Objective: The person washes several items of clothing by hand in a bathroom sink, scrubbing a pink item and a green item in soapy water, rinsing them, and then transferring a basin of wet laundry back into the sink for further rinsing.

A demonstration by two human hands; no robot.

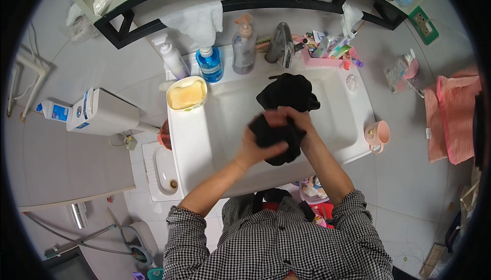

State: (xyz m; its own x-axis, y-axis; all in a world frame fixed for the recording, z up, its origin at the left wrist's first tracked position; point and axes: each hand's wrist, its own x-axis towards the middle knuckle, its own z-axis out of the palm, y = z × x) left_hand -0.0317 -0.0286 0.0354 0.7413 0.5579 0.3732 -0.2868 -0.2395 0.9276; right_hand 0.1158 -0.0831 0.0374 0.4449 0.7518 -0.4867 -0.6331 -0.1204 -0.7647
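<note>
Over the white sink [337, 83], both my hands hold a bunched black cloth [279, 149]. My left hand [255, 147] is closed on its left side, with the thumb lying across the front. My right hand [297, 122] grips it from the right, and some of its fingers are hidden in the folds. More black fabric [287, 93] hangs just beyond my hands, toward the faucet [280, 45]. Whether it is one piece with the held bundle, I cannot tell. What kind of garment it is does not show.
A dish with yellow soap [187, 96] sits on the sink's left rim. Behind it stand a blue bottle [209, 64] and a clear pump bottle [244, 47]. A pink caddy [325, 55] is at back right, a pink cup [377, 134] at right. A black-framed shelf [235, 5] overhangs the back.
</note>
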